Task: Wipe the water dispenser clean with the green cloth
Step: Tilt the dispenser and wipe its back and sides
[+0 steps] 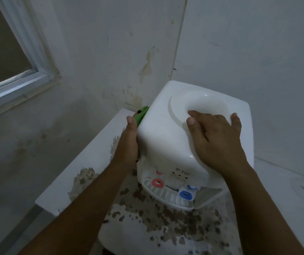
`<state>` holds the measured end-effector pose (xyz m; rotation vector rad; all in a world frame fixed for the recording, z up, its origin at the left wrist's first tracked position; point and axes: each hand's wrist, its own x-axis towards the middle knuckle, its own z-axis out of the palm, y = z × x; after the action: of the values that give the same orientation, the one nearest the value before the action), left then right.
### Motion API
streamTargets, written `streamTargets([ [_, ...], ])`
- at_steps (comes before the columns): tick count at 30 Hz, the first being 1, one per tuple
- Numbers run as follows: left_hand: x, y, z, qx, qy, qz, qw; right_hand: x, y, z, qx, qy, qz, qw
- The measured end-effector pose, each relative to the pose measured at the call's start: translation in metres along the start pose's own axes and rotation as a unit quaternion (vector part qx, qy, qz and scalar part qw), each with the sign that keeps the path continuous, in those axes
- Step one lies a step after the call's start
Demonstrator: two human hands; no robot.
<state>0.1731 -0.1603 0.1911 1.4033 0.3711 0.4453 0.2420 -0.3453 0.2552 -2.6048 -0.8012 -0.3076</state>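
A white tabletop water dispenser stands in the corner on a white counter, its round bottle well on top and its red tap and blue tap at the front. My left hand presses the green cloth flat against the dispenser's left side; most of the cloth is hidden behind the hand. My right hand lies spread on the top, fingers at the edge of the well.
The counter is white with peeling, brown-spotted patches in front of the dispenser. Stained white walls close in behind and to the right. A window frame is on the left wall. The counter's left edge drops off near my left forearm.
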Motion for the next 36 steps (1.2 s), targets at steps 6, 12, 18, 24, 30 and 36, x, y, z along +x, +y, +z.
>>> streamTargets([
  [6, -0.043, -0.017, 0.0, -0.008, -0.072, 0.122, 0.99, 0.0, 0.004, -0.011, 0.042, -0.003, -0.003, 0.999],
  [12, -0.06, -0.024, -0.004, -0.035, -0.131, 0.146, 0.98, -0.005, 0.005, -0.019, 0.098, -0.005, 0.028, 0.995],
  [18, 0.007, -0.015, -0.017, -0.129, -0.207, 0.041, 0.969, -0.002, -0.012, -0.005, -0.016, 0.025, 0.05, 0.998],
  [24, 0.046, -0.046, -0.027, -0.125, -0.239, -0.075, 0.96, 0.0, -0.018, -0.005, -0.02, 0.031, 0.067, 0.997],
  [30, -0.007, -0.025, -0.042, -0.059, -0.265, -0.02, 0.962, -0.005, -0.024, -0.005, -0.041, 0.034, 0.066, 0.996],
  [36, 0.054, -0.041, -0.02, -0.085, -0.263, 0.009, 0.961, -0.004, -0.026, -0.003, -0.049, 0.037, 0.071, 0.996],
])
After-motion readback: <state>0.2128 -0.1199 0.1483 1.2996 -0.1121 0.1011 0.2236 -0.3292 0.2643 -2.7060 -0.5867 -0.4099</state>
